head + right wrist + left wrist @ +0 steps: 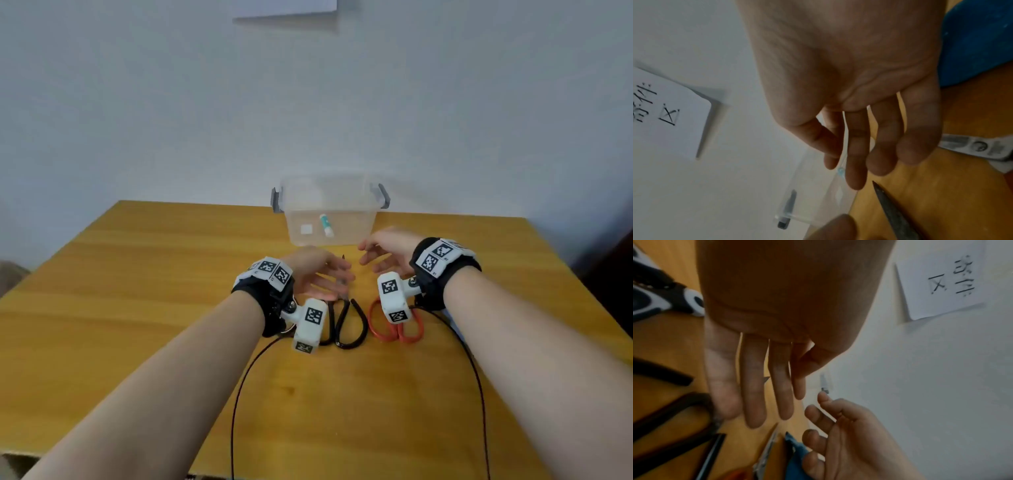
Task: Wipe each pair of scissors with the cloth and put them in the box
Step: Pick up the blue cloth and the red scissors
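Observation:
Black-handled scissors [346,322] lie shut on the wooden table [137,291], blade tip [892,209] pointing toward the clear plastic box [359,226]. Red-handled scissors [397,330] lie just right of them, partly under my right wrist camera. My left hand [329,274] hovers over the black scissors' blades with straight fingers [756,386], holding nothing. My right hand [376,255] faces it, fingers [869,146] relaxed and empty. A blue cloth [978,40] lies under the right hand and is hidden in the head view.
The box stands at the table's back edge against the wall and holds a teal-and-white tube [326,224]. A black-and-white handle [663,293] lies near my left wrist. A paper sheet [941,285] hangs on the wall. Black cables [239,394] trail over the front.

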`<move>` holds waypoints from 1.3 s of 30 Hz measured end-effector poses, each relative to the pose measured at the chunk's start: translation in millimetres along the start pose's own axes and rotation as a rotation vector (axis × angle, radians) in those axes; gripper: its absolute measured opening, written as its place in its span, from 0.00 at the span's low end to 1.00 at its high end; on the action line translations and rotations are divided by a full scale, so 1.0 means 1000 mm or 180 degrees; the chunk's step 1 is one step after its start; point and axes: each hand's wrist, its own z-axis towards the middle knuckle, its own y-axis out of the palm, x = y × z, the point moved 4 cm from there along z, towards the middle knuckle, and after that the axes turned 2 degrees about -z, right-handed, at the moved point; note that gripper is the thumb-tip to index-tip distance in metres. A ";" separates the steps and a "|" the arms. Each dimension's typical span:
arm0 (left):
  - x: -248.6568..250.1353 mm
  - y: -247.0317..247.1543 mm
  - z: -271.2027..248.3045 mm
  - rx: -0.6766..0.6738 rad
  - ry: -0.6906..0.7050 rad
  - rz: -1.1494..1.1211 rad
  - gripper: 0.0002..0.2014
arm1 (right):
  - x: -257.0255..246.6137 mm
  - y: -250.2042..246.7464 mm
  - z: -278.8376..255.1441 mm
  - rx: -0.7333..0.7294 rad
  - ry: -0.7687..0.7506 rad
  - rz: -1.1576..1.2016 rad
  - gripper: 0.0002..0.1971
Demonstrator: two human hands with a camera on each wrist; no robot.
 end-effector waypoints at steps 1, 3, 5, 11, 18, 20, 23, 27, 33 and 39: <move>-0.005 0.002 0.002 -0.0066 -0.0139 0.0048 0.14 | 0.002 0.002 0.004 -0.0015 0.0023 -0.0099 0.08; -0.016 0.008 0.007 -0.0205 -0.0373 0.0151 0.14 | 0.003 0.007 0.010 -0.0019 0.0094 -0.0254 0.08; -0.028 0.012 0.012 -0.0183 -0.0471 0.0174 0.15 | 0.007 0.015 0.014 -0.0114 0.0158 -0.0289 0.07; -0.037 0.001 0.020 0.0290 -0.0371 0.0161 0.15 | 0.014 0.020 0.022 -0.0098 0.0224 -0.0136 0.07; -0.043 -0.053 0.009 0.0996 -0.0311 0.0237 0.13 | 0.018 0.015 0.023 -0.0024 0.0189 0.0084 0.08; -0.047 -0.076 0.008 0.1319 -0.0292 0.0186 0.13 | 0.018 0.010 0.023 0.0144 0.0136 0.0148 0.10; -0.048 -0.103 0.003 0.1782 -0.0254 0.0122 0.14 | 0.017 0.000 0.022 0.0613 -0.0034 0.0045 0.10; -0.040 -0.125 -0.003 0.2218 -0.0166 0.0421 0.11 | 0.019 -0.022 0.024 0.1278 -0.0234 -0.0720 0.12; -0.035 -0.099 -0.013 0.2091 0.0080 0.1146 0.13 | 0.045 -0.041 0.021 0.1350 0.0658 -0.2383 0.13; -0.004 -0.045 -0.005 0.1422 0.0448 0.0618 0.11 | 0.082 -0.049 0.022 0.1391 0.0372 -0.2141 0.13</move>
